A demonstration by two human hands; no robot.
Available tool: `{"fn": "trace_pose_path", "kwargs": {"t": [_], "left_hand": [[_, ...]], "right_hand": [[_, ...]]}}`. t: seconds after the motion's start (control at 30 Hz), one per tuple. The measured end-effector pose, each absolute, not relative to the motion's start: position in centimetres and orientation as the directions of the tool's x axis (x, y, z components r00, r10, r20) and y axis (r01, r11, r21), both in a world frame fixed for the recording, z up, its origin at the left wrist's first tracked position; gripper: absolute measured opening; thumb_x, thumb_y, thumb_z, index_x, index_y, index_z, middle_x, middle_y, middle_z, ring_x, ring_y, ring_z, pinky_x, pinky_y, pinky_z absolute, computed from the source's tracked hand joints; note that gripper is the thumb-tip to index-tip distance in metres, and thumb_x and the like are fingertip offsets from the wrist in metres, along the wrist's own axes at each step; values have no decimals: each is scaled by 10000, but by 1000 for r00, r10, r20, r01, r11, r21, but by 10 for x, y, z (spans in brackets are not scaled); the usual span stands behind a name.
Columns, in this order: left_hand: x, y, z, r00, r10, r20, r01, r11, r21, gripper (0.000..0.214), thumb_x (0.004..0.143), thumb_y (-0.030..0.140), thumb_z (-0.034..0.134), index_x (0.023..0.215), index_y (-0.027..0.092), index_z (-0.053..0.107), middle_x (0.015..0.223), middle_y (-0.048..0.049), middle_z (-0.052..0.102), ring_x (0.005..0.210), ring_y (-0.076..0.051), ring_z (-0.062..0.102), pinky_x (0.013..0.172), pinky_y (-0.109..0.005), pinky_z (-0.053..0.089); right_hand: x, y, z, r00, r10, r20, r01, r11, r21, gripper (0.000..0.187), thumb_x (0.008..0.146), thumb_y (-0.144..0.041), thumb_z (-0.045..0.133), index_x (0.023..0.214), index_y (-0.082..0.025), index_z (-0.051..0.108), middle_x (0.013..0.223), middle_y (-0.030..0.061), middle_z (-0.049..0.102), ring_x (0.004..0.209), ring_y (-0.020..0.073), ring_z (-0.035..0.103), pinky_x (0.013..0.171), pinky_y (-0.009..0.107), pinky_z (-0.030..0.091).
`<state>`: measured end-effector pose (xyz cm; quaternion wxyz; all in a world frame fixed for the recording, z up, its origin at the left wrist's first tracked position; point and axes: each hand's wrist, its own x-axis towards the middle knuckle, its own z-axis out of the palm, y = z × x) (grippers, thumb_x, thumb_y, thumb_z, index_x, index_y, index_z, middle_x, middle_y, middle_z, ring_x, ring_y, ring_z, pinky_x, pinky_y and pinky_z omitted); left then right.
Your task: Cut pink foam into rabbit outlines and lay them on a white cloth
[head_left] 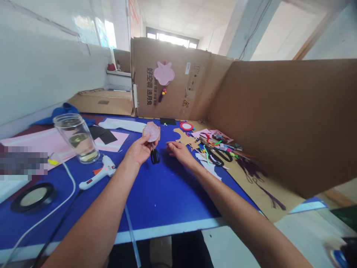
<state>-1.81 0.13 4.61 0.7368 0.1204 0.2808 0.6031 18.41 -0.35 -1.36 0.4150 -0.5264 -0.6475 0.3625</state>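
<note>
My left hand (141,149) is closed on a pink paper cutout (152,131) backed with brown cardboard, held upright above the blue table. Just below its fingers are the black handles of small scissors (155,156); their blades are mostly hidden, and whether the hand grips them I cannot tell. To the right, my right hand (180,152) hovers over the table with its fingers loosely bent and apart, nothing visible in it. Beyond it lie brown cardboard offcuts (184,137). Larger black-handled scissors (216,154) rest among scraps at its right.
At left stand a glass jar (83,143) with liquid, a white hot glue gun (100,173) with a cord and a roll of black tape (33,197). Tall cardboard panels (178,82) wall the back and right. A red-rimmed round piece (186,126) lies near the back.
</note>
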Motion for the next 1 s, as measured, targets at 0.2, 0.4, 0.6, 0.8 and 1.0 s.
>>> {"fn": "trace_pose_path", "kwargs": {"t": [0.2, 0.4, 0.6, 0.8, 1.0], "left_hand": [[-8, 2, 41, 27, 958, -285, -854, 170, 492, 299, 1009, 6, 562, 1225, 132, 727, 913, -91, 786, 733, -177, 746, 707, -292, 639], [-4, 4, 35, 22, 963, -269, -847, 161, 507, 276, 991, 5, 579, 1178, 129, 739, 920, -90, 784, 754, -178, 747, 735, -303, 642], [-6, 6, 29, -55, 963, -263, -752, 133, 645, 217, 940, -41, 611, 940, 133, 741, 868, -56, 783, 735, -144, 739, 709, -262, 608], [-5, 4, 26, 23, 977, -212, -610, 182, 771, 120, 852, 35, 732, 907, 134, 768, 857, -79, 796, 709, -160, 729, 663, -261, 574], [-1, -1, 17, 148, 985, -91, -392, 142, 909, 307, 623, 252, 954, 860, 145, 791, 855, -102, 809, 725, -189, 713, 693, -295, 550]], "right_hand": [[156, -36, -6, -368, 927, -65, -143, -126, -982, 517, 811, -390, 888, 1264, -224, 702, 924, 27, 793, 743, 156, 737, 664, 252, 595], [152, -39, -5, -386, 920, -63, -159, -134, -978, 643, 717, -371, 902, 1289, -224, 649, 912, 21, 803, 582, 101, 585, 542, 203, 475], [191, -37, 5, -65, 976, 206, 608, 202, -767, 356, 855, -229, 727, 1208, -216, 764, 909, 50, 770, 772, 200, 681, 729, 297, 514], [219, -35, -4, 31, 954, 297, 947, 67, -315, 302, 952, -116, 551, 1048, -178, 831, 1162, 174, 755, 1019, 289, 729, 852, 353, 508], [214, -23, -11, 94, 900, 425, 663, 262, -702, 288, 1029, -342, 550, 1086, -204, 796, 1014, 83, 783, 896, 225, 707, 800, 322, 532]]}}
